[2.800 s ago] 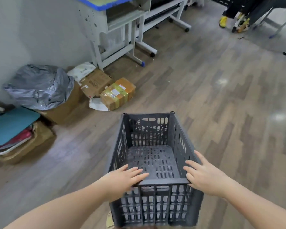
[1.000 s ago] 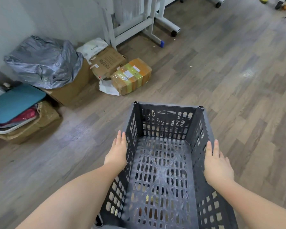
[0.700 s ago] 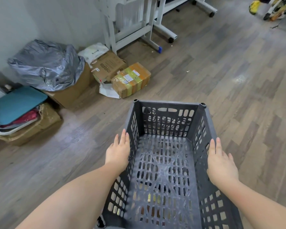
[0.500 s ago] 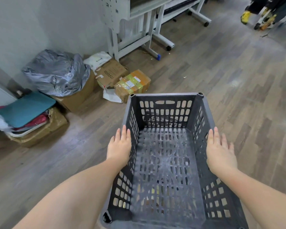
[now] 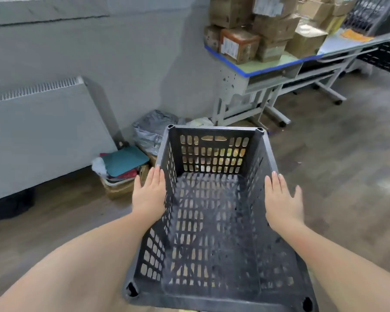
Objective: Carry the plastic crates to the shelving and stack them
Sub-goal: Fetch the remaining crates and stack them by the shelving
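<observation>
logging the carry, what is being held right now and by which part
The dark plastic crate, carried between both hands: the left hand presses flat on its left side wall, the right hand on its right side wall, fingers straight, not through the handle slots.

Bare forearms; left hand (image 5: 149,194), right hand (image 5: 282,199) ungloved.

Storeroom (cardboard boxes (image 5: 266,25) heaped on desk (image 5: 277,66))

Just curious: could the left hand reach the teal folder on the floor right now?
Probably not: the left hand is pressed flat against the gray crate, helping carry it, and the teal folder lies lower down by the wall.
</observation>
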